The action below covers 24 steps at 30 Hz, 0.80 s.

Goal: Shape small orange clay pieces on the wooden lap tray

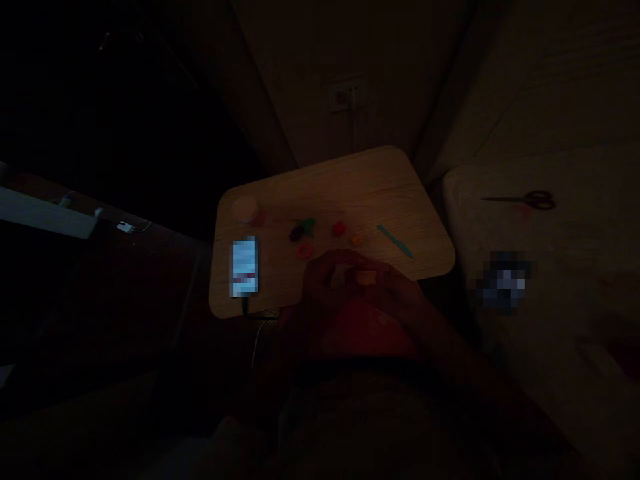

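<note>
The scene is very dim. My left hand (320, 283) and my right hand (393, 287) meet at the table's near edge, fingers curled together. Between them shows a small orange piece (366, 277), seemingly modelling clay; the fingers hide part of it. Just beyond lie a small orange lump (355, 239) and a red lump (339, 229). Left of these are a red ring-shaped piece (305, 250), a green piece (309, 227) and a dark purple piece (297, 233). A teal plastic knife (395, 241) rests to the right.
On the wooden table (370, 173) stand a lidded jar (246, 211) and a lit phone (244, 267) with a cable. Scissors (533, 199) and a blurred dark object (505, 283) lie on the pale surface at right. A wall socket (349, 97) is behind.
</note>
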Available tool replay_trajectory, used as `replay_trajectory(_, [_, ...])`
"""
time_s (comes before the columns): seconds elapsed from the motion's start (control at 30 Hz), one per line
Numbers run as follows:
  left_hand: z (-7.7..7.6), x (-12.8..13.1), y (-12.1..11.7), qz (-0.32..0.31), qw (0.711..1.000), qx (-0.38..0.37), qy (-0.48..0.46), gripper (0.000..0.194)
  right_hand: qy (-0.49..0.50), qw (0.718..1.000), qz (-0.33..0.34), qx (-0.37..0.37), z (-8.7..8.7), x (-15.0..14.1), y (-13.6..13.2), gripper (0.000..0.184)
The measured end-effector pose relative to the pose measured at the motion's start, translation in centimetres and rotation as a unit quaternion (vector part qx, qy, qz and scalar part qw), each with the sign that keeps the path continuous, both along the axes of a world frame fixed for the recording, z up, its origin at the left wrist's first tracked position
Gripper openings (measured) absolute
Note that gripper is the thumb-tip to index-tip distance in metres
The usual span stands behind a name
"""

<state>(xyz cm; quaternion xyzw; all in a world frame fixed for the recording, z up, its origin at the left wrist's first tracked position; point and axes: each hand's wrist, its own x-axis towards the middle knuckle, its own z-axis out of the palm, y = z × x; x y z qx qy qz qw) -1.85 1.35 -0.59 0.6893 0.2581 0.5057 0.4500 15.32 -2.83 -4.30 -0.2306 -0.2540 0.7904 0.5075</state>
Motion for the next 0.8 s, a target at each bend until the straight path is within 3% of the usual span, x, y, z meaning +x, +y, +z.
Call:
replay_trajectory(0.27, [1.8,-0.3,0.6,-0.034,0.991,0.097,0.089,0.021,-0.011,1.000,-0.022,-0.001,1.6,-0.6,-0.1,0.042])
replay_trajectory(0.4, [1.5,-0.3,0.7,0.002,0.984,0.124,0.127,0.017,-0.054,0.997,-0.061,-0.003,2.0,-0.9,0.2,0.045])
replay_trajectory(0.6, [0.4,0.0,0.9,0.038,0.971,0.151,0.181,0.011,-0.212,0.967,-0.139,0.000,2.2,-0.9,0.3,0.036])
replay_trajectory(0.67, [-0.2,0.0,0.9,0.046,0.974,0.120,0.184,0.010,-0.316,0.935,-0.158,0.030,2.5,-0.2,0.3,0.033])
replay_trajectory(0.7, [-0.5,-0.1,0.9,0.050,0.976,0.104,0.186,0.010,-0.383,0.906,-0.173,0.050,2.7,0.4,0.3,0.033])
replay_trajectory(0.73, [-0.9,-0.2,0.9,0.054,0.977,0.090,0.188,0.010,-0.460,0.864,-0.192,0.074,2.9,1.1,0.5,0.033])
replay_trajectory(0.8, [-1.8,-0.5,1.0,0.072,0.974,0.064,0.205,0.012,-0.609,0.751,-0.232,0.108,3.1,2.8,1.0,0.031])
